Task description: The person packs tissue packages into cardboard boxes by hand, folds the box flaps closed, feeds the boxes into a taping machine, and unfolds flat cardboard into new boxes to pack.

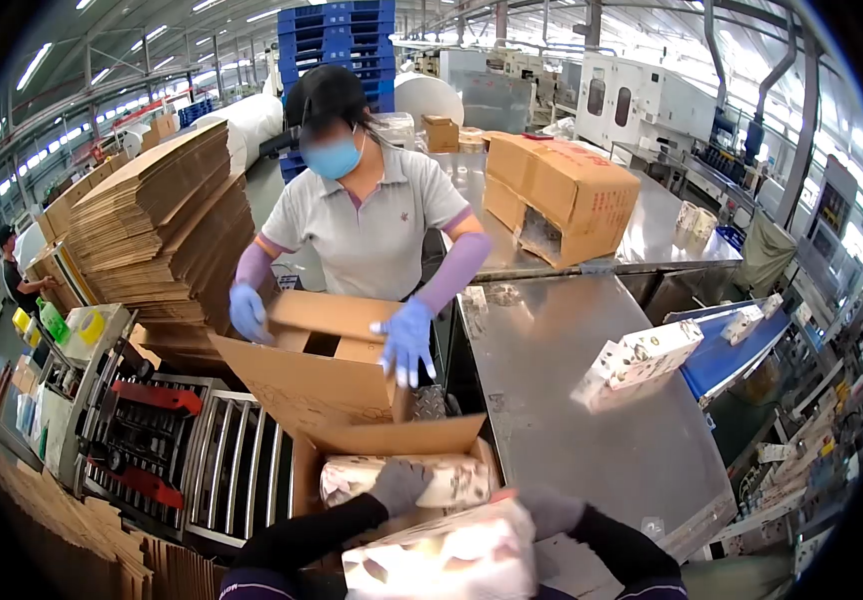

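An open carton stands in front of me with a floral-printed wrapped pack lying inside. My left hand, in a grey glove, is on that pack with bent fingers. Close to my body, a second floral wrapped pack is tilted and blurred by motion. My right hand, also grey-gloved, grips this nearer pack at its right end. The fingers of that hand are partly hidden behind the pack.
A co-worker in blue gloves handles another open carton just beyond mine. More floral packs sit on the metal table by a blue conveyor. At left are a roller conveyor and stacked flat cardboard.
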Action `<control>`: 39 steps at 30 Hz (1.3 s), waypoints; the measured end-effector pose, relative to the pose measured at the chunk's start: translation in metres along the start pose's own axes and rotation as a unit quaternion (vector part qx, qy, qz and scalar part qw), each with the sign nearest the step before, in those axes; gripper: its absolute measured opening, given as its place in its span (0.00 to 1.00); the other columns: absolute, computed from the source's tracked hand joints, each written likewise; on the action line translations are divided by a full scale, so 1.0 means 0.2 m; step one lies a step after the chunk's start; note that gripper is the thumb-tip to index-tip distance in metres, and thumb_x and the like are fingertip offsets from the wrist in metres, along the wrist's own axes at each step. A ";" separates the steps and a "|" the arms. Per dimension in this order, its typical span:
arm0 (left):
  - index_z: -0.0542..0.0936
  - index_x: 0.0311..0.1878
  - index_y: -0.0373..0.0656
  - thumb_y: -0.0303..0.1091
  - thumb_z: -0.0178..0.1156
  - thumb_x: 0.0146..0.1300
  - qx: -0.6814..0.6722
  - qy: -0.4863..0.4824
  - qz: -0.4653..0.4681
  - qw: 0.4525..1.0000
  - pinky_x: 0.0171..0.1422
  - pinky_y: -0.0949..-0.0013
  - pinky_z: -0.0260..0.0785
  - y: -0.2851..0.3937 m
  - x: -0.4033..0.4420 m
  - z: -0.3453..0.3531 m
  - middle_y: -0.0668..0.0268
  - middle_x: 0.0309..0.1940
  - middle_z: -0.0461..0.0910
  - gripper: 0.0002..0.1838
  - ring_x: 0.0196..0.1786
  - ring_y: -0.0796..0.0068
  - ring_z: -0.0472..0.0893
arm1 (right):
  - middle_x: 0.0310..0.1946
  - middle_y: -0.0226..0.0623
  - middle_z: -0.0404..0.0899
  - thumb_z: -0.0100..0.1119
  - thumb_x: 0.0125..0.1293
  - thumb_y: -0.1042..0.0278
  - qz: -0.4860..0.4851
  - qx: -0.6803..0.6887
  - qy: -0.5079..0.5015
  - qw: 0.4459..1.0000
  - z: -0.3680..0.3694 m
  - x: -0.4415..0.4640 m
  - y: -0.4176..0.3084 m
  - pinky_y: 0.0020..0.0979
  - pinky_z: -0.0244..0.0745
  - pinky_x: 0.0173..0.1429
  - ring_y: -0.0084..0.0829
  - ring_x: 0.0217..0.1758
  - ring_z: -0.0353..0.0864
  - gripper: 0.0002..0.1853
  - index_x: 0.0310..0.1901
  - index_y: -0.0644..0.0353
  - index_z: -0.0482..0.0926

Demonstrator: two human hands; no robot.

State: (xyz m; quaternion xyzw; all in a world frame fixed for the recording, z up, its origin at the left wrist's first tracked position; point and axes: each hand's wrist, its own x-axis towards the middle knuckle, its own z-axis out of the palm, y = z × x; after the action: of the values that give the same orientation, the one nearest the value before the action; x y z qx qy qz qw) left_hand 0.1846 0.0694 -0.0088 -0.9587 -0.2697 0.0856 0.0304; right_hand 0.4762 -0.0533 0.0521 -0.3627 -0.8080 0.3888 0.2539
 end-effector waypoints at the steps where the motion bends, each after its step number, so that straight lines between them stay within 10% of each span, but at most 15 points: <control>1: 0.75 0.56 0.41 0.37 0.54 0.63 0.005 0.015 -0.009 1.000 0.41 0.55 0.70 -0.05 0.02 0.08 0.59 0.40 0.81 0.19 0.38 0.62 0.82 | 0.56 0.45 0.77 0.79 0.43 0.52 0.102 -0.071 -0.048 0.991 0.14 0.01 0.08 0.39 0.73 0.62 0.46 0.57 0.78 0.47 0.65 0.58 0.68; 4: 0.76 0.54 0.41 0.39 0.53 0.64 0.150 0.141 -0.017 0.978 0.36 0.51 0.72 -0.28 0.10 0.74 0.56 0.38 0.81 0.18 0.37 0.61 0.82 | 0.52 0.49 0.77 0.71 0.49 0.46 0.121 -0.162 -0.094 0.975 0.31 0.13 0.21 0.42 0.74 0.59 0.49 0.57 0.78 0.43 0.64 0.58 0.68; 6: 0.73 0.61 0.41 0.39 0.52 0.63 -0.106 -0.090 0.062 0.988 0.34 0.40 0.71 -0.46 0.07 0.94 0.56 0.32 0.82 0.24 0.34 0.56 0.83 | 0.51 0.49 0.78 0.66 0.54 0.47 0.077 -0.193 -0.141 0.968 0.34 0.25 0.16 0.44 0.74 0.58 0.48 0.55 0.79 0.37 0.62 0.59 0.68; 9: 0.60 0.76 0.45 0.56 0.65 0.58 -0.110 -0.291 -0.080 0.947 0.55 0.41 0.73 -0.25 -0.11 0.48 0.49 0.56 0.80 0.47 0.56 0.55 0.81 | 0.45 0.47 0.81 0.67 0.51 0.55 0.081 -0.217 -0.228 0.946 0.50 0.34 0.06 0.46 0.78 0.51 0.48 0.51 0.82 0.31 0.55 0.61 0.72; 14: 0.84 0.44 0.47 0.45 0.57 0.61 -0.231 -0.201 -0.025 0.952 0.57 0.58 0.73 -0.26 0.17 0.81 0.57 0.38 0.86 0.16 0.53 0.56 0.83 | 0.46 0.48 0.81 0.79 0.34 0.56 0.141 -0.237 -0.382 0.882 0.79 0.54 0.27 0.44 0.78 0.52 0.47 0.54 0.82 0.42 0.55 0.62 0.72; 19: 0.68 0.69 0.46 0.48 0.57 0.61 -0.214 -0.268 -0.103 0.934 0.67 0.52 0.69 -0.21 0.25 0.85 0.50 0.62 0.76 0.34 0.65 0.47 0.75 | 0.60 0.54 0.71 0.76 0.43 0.44 0.116 -0.135 -0.359 0.916 0.66 0.42 0.32 0.45 0.68 0.68 0.49 0.66 0.70 0.55 0.70 0.65 0.62; 23: 0.61 0.74 0.49 0.56 0.67 0.54 -0.145 -0.193 -0.062 0.968 0.63 0.56 0.73 -0.10 0.28 1.09 0.49 0.61 0.74 0.47 0.60 0.55 0.78 | 0.64 0.50 0.71 0.64 0.66 0.58 0.119 0.016 0.083 0.989 0.65 -0.09 0.36 0.40 0.63 0.73 0.46 0.68 0.70 0.29 0.65 0.62 0.70; 25: 0.62 0.72 0.52 0.59 0.70 0.51 -0.141 -0.169 -0.115 0.969 0.61 0.60 0.74 -0.07 0.24 0.96 0.48 0.61 0.74 0.48 0.57 0.55 0.80 | 0.60 0.42 0.75 0.64 0.66 0.67 0.215 0.175 0.394 0.876 0.51 -0.39 0.18 0.35 0.68 0.68 0.35 0.65 0.73 0.22 0.60 0.62 0.75; 29: 0.62 0.65 0.53 0.55 0.73 0.47 -0.200 -0.122 -0.105 0.966 0.58 0.56 0.74 -0.14 0.23 1.09 0.43 0.58 0.71 0.45 0.55 0.45 0.80 | 0.49 0.40 0.78 0.59 0.68 0.62 0.378 -0.060 0.777 0.500 0.61 -1.56 -0.05 0.36 0.72 0.57 0.34 0.55 0.77 0.20 0.58 0.62 0.77; 32: 0.63 0.63 0.50 0.48 0.76 0.43 -0.239 -0.121 -0.126 0.955 0.61 0.54 0.73 -0.11 0.24 1.04 0.45 0.57 0.71 0.44 0.58 0.44 0.76 | 0.41 0.38 0.80 0.55 0.69 0.58 0.612 -0.341 0.700 0.138 1.15 -2.57 -0.48 0.36 0.74 0.48 0.33 0.47 0.80 0.19 0.56 0.61 0.78; 35: 0.62 0.67 0.50 0.51 0.74 0.45 -0.220 -0.134 -0.102 0.961 0.61 0.53 0.73 -0.15 0.25 1.11 0.42 0.60 0.68 0.47 0.60 0.44 0.76 | 0.33 0.37 0.82 0.51 0.71 0.54 0.788 -0.329 0.494 -0.163 1.67 -2.86 -0.90 0.37 0.77 0.40 0.33 0.39 0.82 0.21 0.54 0.61 0.80; 37: 0.59 0.70 0.49 0.52 0.74 0.46 -0.192 -0.163 -0.099 0.963 0.63 0.54 0.72 -0.14 0.27 1.10 0.43 0.60 0.68 0.50 0.62 0.44 0.74 | 0.27 0.36 0.84 0.48 0.72 0.51 0.820 -0.383 0.399 -0.150 1.84 -2.97 -0.85 0.37 0.78 0.34 0.33 0.33 0.84 0.22 0.52 0.60 0.80; 39: 0.52 0.76 0.45 0.54 0.72 0.48 -0.139 -0.248 -0.094 0.954 0.67 0.55 0.69 -0.09 0.25 0.92 0.41 0.64 0.66 0.56 0.66 0.45 0.71 | 0.31 0.38 0.81 0.56 0.68 0.56 0.811 -0.457 0.365 0.000 1.90 -3.27 -0.54 0.34 0.77 0.33 0.37 0.29 0.80 0.22 0.57 0.64 0.76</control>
State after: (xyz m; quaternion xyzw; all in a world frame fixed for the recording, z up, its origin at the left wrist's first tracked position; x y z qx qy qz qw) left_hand 0.1836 0.1123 -0.1961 -0.8724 -0.3670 0.2785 -0.1633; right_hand 0.5698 -0.7818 -0.1594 0.9132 -0.2093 0.2958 0.1865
